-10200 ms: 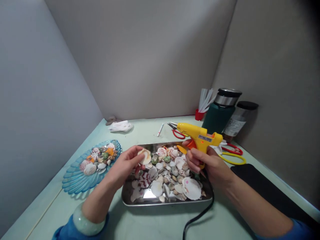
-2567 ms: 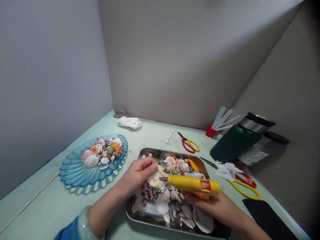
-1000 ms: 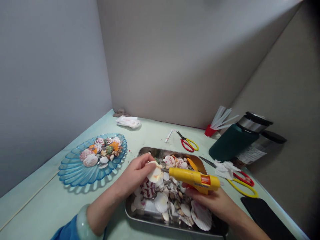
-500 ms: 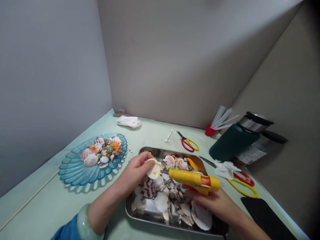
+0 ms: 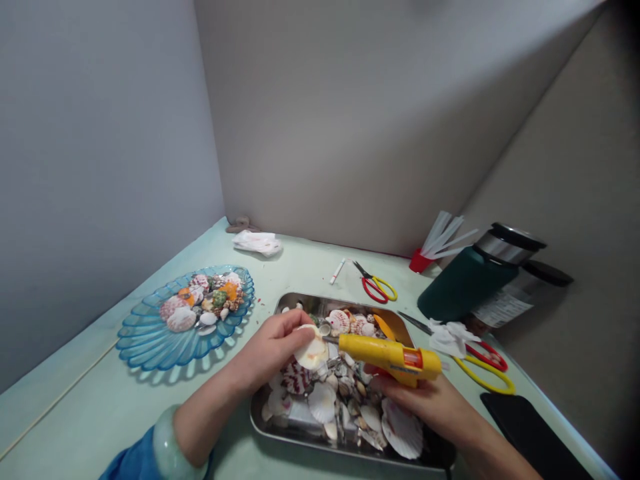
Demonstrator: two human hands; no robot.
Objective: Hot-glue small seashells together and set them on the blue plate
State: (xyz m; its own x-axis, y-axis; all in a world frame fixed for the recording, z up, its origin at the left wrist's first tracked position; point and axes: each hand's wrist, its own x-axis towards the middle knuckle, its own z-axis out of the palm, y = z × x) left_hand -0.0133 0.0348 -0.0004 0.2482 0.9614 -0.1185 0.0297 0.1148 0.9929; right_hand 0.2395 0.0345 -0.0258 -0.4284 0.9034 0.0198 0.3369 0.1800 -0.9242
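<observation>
Between the thumb and fingers of my left hand point(image 5: 277, 343) is a pale scallop shell point(image 5: 311, 349), its inner side facing up. My right hand point(image 5: 417, 399) grips a yellow hot glue gun point(image 5: 390, 355). Its metal nozzle points left, right at the edge of the shell; whether it touches cannot be made out. Both hands hover over a metal tray point(image 5: 300, 439) full of loose seashells. Among these are a white scallop point(image 5: 322, 402), a purple-striped shell point(image 5: 296, 377) and a large fan shell point(image 5: 401, 428).
A blue fluted plate point(image 5: 150, 343) bearing a cluster of glued shells stands at left. Small scissors point(image 5: 379, 288), a white stick point(image 5: 338, 272), a red cup point(image 5: 420, 261) of glue sticks, a green bottle point(image 5: 465, 283), larger scissors point(image 5: 487, 377) and a black phone-like slab point(image 5: 530, 427) are around the tray.
My left hand has shifted slightly right and down with the shell, turning it a little flatter beneath the nozzle. The glue gun has barely moved.
</observation>
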